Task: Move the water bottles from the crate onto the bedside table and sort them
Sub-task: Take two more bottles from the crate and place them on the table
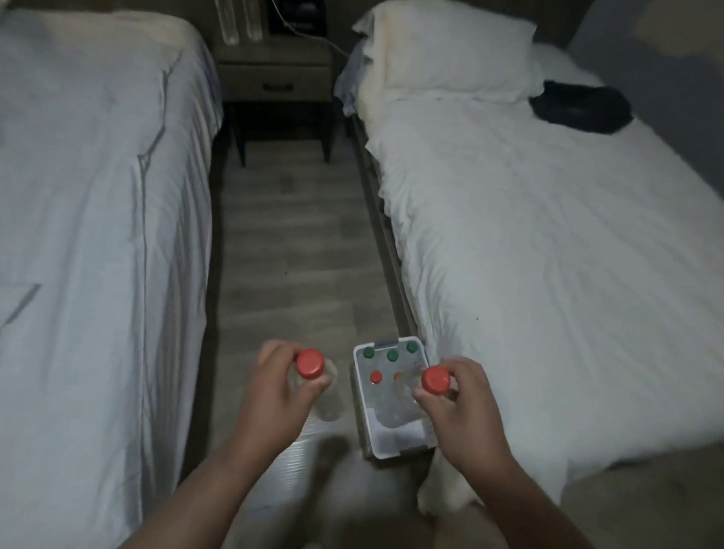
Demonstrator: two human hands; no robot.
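Observation:
My left hand (276,389) grips the neck of a clear bottle with a red cap (310,363), held upright above the floor. Another red-capped clear bottle (435,379) hangs from my right hand (463,399), over the white crate (397,444). The crate stands on the floor against the right bed. It holds three green-capped bottles (392,355) along its far side and red-capped bottles (376,376) behind them. Far ahead, the bedside table (274,66) carries two clear bottles (225,11) at its left end.
A narrow strip of wooden floor (295,237) runs between the left bed (82,217) and the right bed (542,250) up to the table. A dark box with a white cable (298,10) sits on the table's right. A black item (581,106) lies beside the pillow.

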